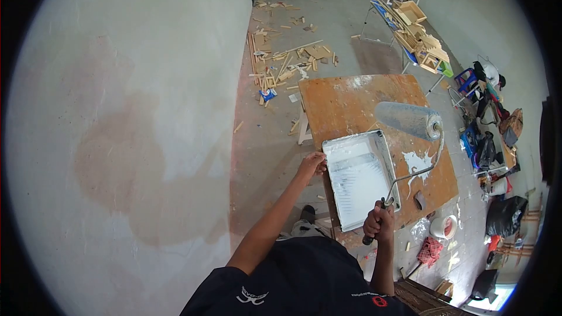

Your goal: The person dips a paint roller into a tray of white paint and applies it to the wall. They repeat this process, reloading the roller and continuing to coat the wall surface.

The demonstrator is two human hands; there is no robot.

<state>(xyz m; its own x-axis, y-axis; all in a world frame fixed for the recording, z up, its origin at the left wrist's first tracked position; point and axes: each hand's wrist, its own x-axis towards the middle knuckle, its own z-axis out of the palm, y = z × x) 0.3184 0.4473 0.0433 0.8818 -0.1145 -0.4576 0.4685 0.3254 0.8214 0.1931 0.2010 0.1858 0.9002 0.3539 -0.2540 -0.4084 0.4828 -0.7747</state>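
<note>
My right hand (379, 223) is closed round the black handle of a paint roller (407, 120). The roller's wire frame bends up to the right, and its grey, paint-wet sleeve lies over the board beyond the tray. My left hand (311, 165) grips the left rim of a paint tray (358, 161), its fingers curled at the edge. White paint coats the tray, with a greyer band near the far end. The tray rests on a stained wooden tabletop (336, 102). White paint is spilled (417, 164) to its right, close to a small dark curved piece (419, 201).
A pale wall (129, 111) with damp-looking patches rises on my left. Wood scraps (287, 61) litter the floor ahead. A folding table (386, 17) bears wooden pieces. Bags and clothes line the right side. A white bucket (443, 227) and a red checked cloth (430, 251) are nearby.
</note>
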